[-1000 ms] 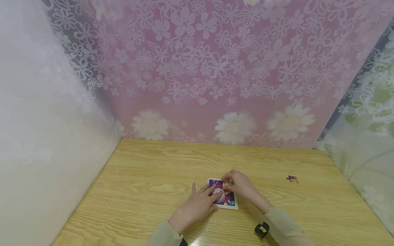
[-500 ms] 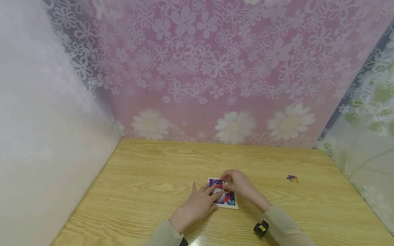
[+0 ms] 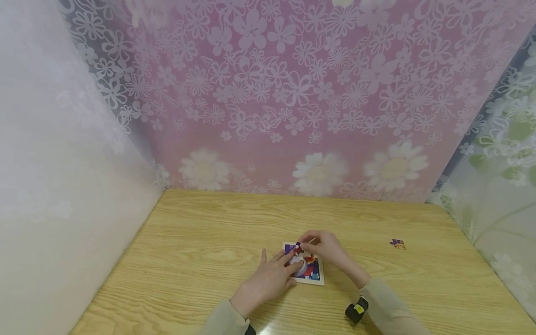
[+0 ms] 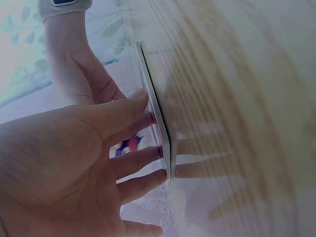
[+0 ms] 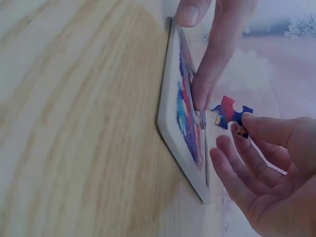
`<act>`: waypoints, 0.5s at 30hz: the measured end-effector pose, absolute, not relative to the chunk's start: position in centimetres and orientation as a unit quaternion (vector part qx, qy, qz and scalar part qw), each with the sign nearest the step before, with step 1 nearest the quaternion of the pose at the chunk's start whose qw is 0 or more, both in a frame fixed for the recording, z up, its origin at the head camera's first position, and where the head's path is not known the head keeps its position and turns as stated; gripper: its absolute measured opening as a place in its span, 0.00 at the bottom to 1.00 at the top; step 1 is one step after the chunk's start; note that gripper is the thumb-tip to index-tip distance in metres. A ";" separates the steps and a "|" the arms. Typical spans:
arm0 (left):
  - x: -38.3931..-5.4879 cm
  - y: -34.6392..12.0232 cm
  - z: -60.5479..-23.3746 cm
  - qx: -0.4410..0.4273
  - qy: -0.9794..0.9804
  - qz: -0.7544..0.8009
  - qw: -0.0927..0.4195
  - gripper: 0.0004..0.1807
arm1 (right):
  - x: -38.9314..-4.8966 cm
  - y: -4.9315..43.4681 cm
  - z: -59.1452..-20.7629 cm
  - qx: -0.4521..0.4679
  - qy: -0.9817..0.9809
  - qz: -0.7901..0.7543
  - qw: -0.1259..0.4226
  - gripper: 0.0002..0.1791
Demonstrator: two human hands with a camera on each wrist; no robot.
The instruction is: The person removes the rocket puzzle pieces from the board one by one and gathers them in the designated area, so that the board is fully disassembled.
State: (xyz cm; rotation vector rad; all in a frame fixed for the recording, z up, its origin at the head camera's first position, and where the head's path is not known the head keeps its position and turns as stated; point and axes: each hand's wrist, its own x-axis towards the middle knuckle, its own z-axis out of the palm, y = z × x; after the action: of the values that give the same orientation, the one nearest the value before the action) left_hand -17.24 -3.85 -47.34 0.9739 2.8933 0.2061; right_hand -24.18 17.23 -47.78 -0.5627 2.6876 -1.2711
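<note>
A small jigsaw puzzle board (image 3: 316, 281) with a white border and a colourful picture lies flat on the table. My left hand (image 3: 268, 279) rests on its left part with fingers spread and fairly straight, covering some of the picture. In the left wrist view, that hand's thumb (image 4: 133, 101) and fingertips touch the board at its edge and face. My right hand (image 3: 328, 250) is over the board's far right corner. Between thumb and finger it pinches a blue, red and orange jigsaw piece (image 5: 229, 112), held tilted and apart from the board in the right wrist view.
Another jigsaw piece (image 3: 398, 244), purple and orange, lies alone on the wooden table (image 3: 217, 232) to the right. A pink flowered backdrop (image 3: 276, 107) stands behind the table, with pale sheets at both sides. A black wrist device (image 3: 357, 310) sits by the right sleeve.
My right fingertips have shifted a little, and the piece between them now shows raised and tilted above the board. The left hand has stayed in place.
</note>
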 end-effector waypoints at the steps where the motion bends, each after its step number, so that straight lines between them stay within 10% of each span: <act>1: -17.2 -3.8 -47.3 0.317 0.945 0.067 0.041 0.27 | -24.3 17.3 -47.7 -0.182 0.881 -0.433 0.060 0.08; 15: -17.3 -3.8 -47.5 0.311 0.946 0.077 0.052 0.27 | -25.1 18.4 -46.2 -0.122 0.829 -0.542 0.061 0.17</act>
State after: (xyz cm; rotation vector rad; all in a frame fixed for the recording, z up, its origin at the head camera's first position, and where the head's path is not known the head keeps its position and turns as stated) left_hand -17.31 -3.75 -47.48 0.9457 2.8761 0.2341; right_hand -25.06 18.45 -46.16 -0.3702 2.5084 -1.6383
